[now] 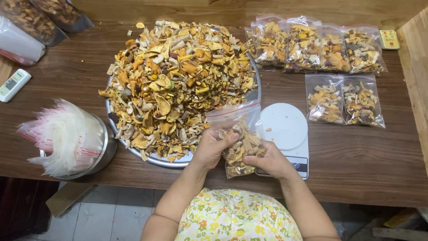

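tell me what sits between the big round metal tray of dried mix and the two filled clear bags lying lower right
A white round kitchen scale sits there on the wooden table, seen in the head view.

1. I see a big pile of dried bits (178,85), yellow, orange and brown.
2. The table (356,156) is dark brown wood.
3. The round scale (285,127) is white.
4. The dress (236,218) is pale yellow with green and orange flowers.

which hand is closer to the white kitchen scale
The right hand. It overlaps the near left edge of the white kitchen scale while gripping the clear bag of mix. The left hand holds the bag's other side, by the metal tray.
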